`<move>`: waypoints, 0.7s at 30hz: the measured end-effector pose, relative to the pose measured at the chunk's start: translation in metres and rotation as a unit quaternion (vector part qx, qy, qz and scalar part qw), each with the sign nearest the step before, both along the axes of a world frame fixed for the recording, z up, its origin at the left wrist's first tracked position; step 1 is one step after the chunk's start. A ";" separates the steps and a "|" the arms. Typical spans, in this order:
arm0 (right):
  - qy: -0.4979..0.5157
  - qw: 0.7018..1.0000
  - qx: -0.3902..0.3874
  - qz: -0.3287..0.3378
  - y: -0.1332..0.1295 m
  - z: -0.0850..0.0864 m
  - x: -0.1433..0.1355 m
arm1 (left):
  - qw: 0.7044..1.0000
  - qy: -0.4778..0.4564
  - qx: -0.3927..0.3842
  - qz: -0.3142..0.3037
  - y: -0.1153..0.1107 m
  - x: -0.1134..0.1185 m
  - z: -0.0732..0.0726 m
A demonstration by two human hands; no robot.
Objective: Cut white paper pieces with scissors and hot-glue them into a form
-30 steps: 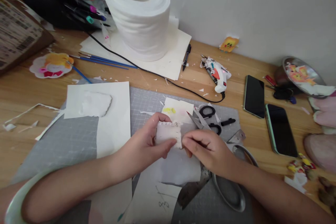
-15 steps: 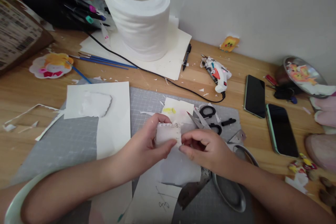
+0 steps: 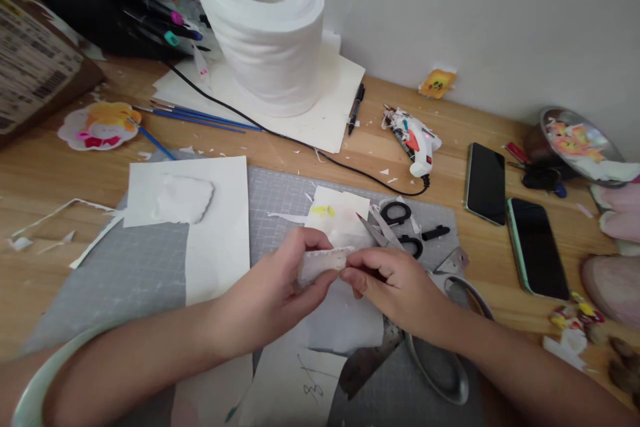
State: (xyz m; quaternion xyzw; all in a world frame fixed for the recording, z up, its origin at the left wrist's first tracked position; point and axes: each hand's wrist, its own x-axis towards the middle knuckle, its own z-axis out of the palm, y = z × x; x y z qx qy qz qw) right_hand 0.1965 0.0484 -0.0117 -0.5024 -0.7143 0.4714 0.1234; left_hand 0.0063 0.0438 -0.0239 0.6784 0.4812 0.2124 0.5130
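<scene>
Between my hands is a small white paper piece with dark marks along its edge, tilted so that it looks narrow. My left hand grips its left side, thumb in front and fingers behind. The thumb and forefinger of my right hand pinch its right end. Under my hands lie white paper sheets on a grey cutting mat. Black-handled scissors rest just beyond my right hand, and larger grey-handled scissors lie partly beneath my right wrist.
A white glue gun with a black cord lies at the back. Left of it stands a big white tissue roll. Two phones and a metal bowl of cutouts are on the right. A paint palette sits at the left.
The white paper piece has tipped, its face now foreshortened. My right fingers have moved up and closed on its right end; my left hand keeps its grip.
</scene>
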 end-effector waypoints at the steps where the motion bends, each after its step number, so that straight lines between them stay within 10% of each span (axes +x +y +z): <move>1: 0.003 1.000 -0.005 0.003 0.000 0.000 0.001 | 1.000 0.008 0.003 -0.016 -0.001 0.000 -0.001; 13: 0.178 0.969 -0.081 -0.148 -0.002 -0.005 0.008 | 0.963 -0.131 -0.228 0.063 0.013 0.007 0.005; 21: 0.193 0.964 -0.049 -0.175 -0.002 -0.005 0.010 | 0.975 -0.181 -0.066 0.114 0.012 0.000 0.001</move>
